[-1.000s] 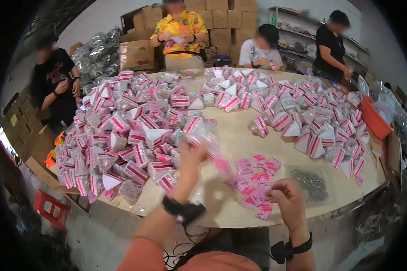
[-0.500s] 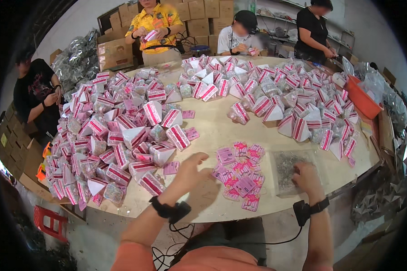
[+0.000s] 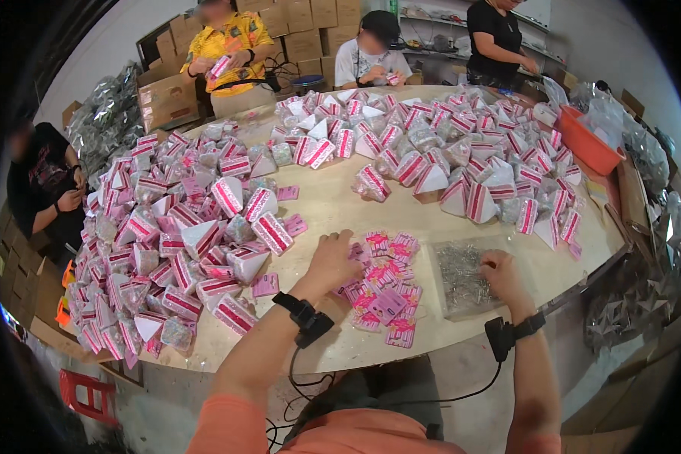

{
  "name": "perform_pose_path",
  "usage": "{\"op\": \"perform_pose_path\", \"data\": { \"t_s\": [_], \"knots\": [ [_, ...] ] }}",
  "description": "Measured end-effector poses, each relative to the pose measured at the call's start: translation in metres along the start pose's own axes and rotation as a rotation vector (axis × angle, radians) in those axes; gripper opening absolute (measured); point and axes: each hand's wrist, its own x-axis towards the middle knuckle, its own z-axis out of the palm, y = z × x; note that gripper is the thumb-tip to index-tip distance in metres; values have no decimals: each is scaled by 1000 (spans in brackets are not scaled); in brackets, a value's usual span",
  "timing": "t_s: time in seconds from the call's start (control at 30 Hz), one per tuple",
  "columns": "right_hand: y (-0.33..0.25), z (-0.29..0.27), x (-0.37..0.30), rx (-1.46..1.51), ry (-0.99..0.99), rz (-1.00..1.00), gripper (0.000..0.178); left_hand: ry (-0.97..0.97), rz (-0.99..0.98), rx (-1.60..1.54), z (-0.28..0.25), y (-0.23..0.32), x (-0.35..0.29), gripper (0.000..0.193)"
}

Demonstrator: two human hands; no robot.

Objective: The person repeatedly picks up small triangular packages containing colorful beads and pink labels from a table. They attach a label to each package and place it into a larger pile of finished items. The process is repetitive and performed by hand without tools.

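A loose pile of small pink printed cards (image 3: pixel 386 306) lies in front of me on the table. My left hand (image 3: pixel 331 261) is at the pile's upper left edge, palm down, its thumb and fingers bent around a pink card (image 3: pixel 356 250) that shows between them. To the right of the pile stands a shallow clear tray (image 3: pixel 439 299) holding many tiny silvery metal pieces (image 3: pixel 462 276), too small to name. Over the tray's right side, the fingers of my right hand (image 3: pixel 503 276) are pinched together. Whatever is between those fingertips is too small to make out.
Heaps of clear-wrapped, wedge-shaped packs with pink and white bands cover the table's left (image 3: pixel 181 234) and far right (image 3: pixel 461 166). An orange basin (image 3: pixel 589 142) stands at the right edge. Several people work around the table. A red stool (image 3: pixel 88 395) is at lower left.
My left hand has moved onto the card at the pile's upper left and its fingers have closed around it. My right hand has lifted slightly from the metal pieces. The whole view has shifted.
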Motion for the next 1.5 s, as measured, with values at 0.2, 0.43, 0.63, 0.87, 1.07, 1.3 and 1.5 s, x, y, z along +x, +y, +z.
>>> {"op": "perform_pose_path", "data": {
  "t_s": [0.2,0.43,0.63,0.87,1.07,1.3,1.5],
  "knots": [
    [-1,-21,8,367,68,204,6,-28,-51,-175,-12,-2,4,64],
    [-17,-20,5,269,-19,241,12,-38,83,-3,8,-11,8,64],
    [-16,-21,3,-31,201,-85,12,3,65,-2,2,-6,9,67],
    [4,-12,1,84,63,48,11,-99,-97,-700,-22,8,3,55],
    [-12,-20,0,246,20,272,13,-242,-333,-1126,-29,7,-5,37],
    [-18,-20,-2,429,-54,375,7,-262,-334,-1184,-29,15,-16,37],
    [-6,-19,3,186,-24,168,8,-275,-311,-1198,-29,16,-25,30]
  ]
}}
